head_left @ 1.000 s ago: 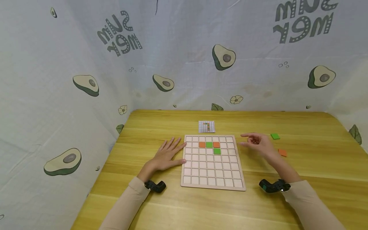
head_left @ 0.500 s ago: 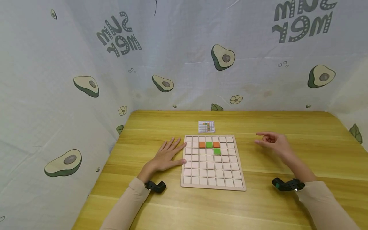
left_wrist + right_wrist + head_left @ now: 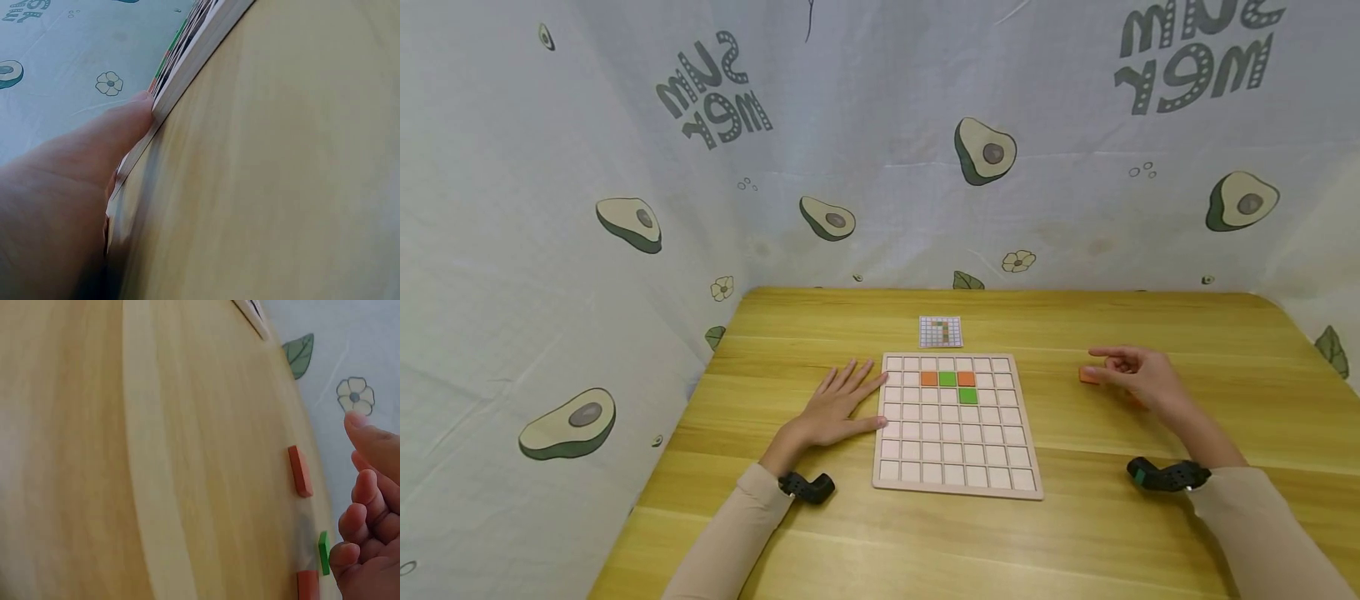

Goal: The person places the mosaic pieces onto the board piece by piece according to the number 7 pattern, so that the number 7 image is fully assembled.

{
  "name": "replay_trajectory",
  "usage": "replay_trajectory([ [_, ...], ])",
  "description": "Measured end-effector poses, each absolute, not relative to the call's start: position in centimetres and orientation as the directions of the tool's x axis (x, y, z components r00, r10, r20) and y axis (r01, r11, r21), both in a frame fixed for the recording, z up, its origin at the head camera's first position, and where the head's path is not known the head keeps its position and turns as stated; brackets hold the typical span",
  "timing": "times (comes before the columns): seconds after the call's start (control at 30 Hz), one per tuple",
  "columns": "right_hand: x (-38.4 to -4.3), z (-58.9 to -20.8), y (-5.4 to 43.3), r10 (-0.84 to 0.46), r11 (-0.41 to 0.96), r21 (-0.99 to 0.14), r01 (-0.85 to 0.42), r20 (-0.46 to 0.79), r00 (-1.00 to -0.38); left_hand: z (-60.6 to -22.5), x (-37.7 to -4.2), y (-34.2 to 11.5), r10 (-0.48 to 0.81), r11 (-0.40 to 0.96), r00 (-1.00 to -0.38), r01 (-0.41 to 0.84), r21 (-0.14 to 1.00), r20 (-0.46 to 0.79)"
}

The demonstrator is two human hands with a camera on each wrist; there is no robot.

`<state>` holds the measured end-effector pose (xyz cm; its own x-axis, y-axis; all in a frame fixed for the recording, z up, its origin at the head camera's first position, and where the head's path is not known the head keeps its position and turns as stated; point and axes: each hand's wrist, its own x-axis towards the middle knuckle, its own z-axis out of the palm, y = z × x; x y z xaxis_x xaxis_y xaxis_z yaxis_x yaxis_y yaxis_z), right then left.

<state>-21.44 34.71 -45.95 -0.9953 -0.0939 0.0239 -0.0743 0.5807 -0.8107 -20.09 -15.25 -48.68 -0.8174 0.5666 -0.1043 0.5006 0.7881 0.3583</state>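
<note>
A pale wooden grid board (image 3: 931, 475) lies on the table, with orange (image 3: 929, 378) and green tiles (image 3: 967, 396) in some upper cells. My left hand (image 3: 835, 412) lies flat with spread fingers, its thumb and one fingertip touching the board's left edge. My right hand (image 3: 1142, 379) hovers over loose tiles to the board's right, index finger and thumb extended, other fingers curled, holding nothing. An orange tile (image 3: 300, 472), a green tile (image 3: 324, 553) and another orange tile (image 3: 307, 585) lie beneath it in the right wrist view. From the head, the hand mostly hides them.
A small printed grid card (image 3: 940, 332) with a coloured pattern lies beyond the board. A white curtain (image 3: 880, 167) with avocado prints hangs behind and to the left of the wooden table (image 3: 962, 542). Both wrists wear black cameras.
My right hand has moved right, away from the board, over the loose tiles. It now covers the green one, and part of an orange tile shows beside the thumb. The left hand has stayed put.
</note>
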Motion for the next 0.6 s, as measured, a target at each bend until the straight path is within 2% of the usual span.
replay_trajectory([
  [0.23,-21.81,-46.51,35.33,-0.126,0.617,-0.778,-0.119,0.051,-0.991,-48.67,-20.08,-15.20,0.575,0.778,-0.814,0.509,0.369,-0.089],
  [0.6,-22.14,-46.75,35.58,-0.168,0.638,-0.759,-0.130,0.028,-0.985,-48.80,-20.18,-15.28,0.572,0.780,-0.816,0.508,0.365,-0.088],
])
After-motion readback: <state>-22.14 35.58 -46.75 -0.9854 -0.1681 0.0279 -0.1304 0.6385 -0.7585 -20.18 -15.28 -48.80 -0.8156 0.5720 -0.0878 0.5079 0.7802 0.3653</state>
